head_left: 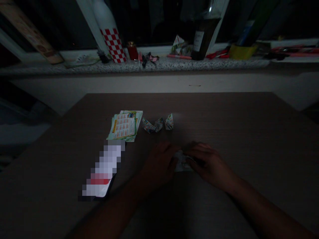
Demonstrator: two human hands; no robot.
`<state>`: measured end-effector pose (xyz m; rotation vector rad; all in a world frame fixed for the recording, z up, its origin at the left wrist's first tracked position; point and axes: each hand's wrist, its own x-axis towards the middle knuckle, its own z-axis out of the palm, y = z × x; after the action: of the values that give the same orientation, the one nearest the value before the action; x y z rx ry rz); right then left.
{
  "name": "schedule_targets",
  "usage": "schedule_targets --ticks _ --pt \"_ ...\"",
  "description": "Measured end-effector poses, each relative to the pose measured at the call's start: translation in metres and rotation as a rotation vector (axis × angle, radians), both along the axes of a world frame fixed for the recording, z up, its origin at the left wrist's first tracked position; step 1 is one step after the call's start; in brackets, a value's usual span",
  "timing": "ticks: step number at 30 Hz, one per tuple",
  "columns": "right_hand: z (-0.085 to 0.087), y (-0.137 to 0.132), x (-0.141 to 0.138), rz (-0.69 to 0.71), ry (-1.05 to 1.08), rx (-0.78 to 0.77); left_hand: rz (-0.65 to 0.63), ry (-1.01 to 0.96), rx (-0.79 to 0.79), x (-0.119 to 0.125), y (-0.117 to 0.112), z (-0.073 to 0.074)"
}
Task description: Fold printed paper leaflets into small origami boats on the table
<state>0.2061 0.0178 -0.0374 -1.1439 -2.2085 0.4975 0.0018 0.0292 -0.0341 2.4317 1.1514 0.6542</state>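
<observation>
A small piece of printed paper lies on the table between my two hands, partly folded. My left hand closes on its left edge, fingers bent over it. From the other side my right hand grips the paper's right part between thumb and fingers. The fingertips partly cover the paper, and the dim light hides its fold lines. Beyond my hands stand several small folded paper shapes, made of similar printed paper. To their left is a loose stack of printed paper slips.
A phone with a lit, blurred-out screen lies left of my left hand. Behind the table, a stone windowsill carries a red-and-white checkered bottle, a dark bottle, a small red jar and a yellow holder.
</observation>
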Motion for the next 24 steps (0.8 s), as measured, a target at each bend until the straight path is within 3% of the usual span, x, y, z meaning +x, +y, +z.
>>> schedule_targets --ticks 4,8,12,16,19,24 --pt "-0.0013 0.0012 -0.0002 -0.019 0.035 -0.041 -0.078 0.073 0.019 -0.0024 -0.0016 0.0077" --pt "-0.0001 0.0008 -0.0021 -0.055 0.223 -0.2 -0.104 0.128 0.031 -0.0018 -0.0041 0.0099" --pt "-0.0002 -0.0007 -0.0017 -0.156 0.425 -0.388 -0.091 0.103 0.089 -0.0001 -0.0042 0.0088" --pt "-0.0015 -0.001 0.001 -0.173 0.561 -0.453 -0.049 0.028 0.115 -0.0001 -0.0023 0.0061" --pt "0.0003 -0.0015 0.0003 -0.172 0.588 -0.386 0.059 -0.067 -0.004 0.0001 -0.0021 0.0057" --pt "0.003 -0.0041 -0.0072 -0.185 0.382 -0.256 0.228 -0.364 -0.417 0.0047 -0.0042 0.0076"
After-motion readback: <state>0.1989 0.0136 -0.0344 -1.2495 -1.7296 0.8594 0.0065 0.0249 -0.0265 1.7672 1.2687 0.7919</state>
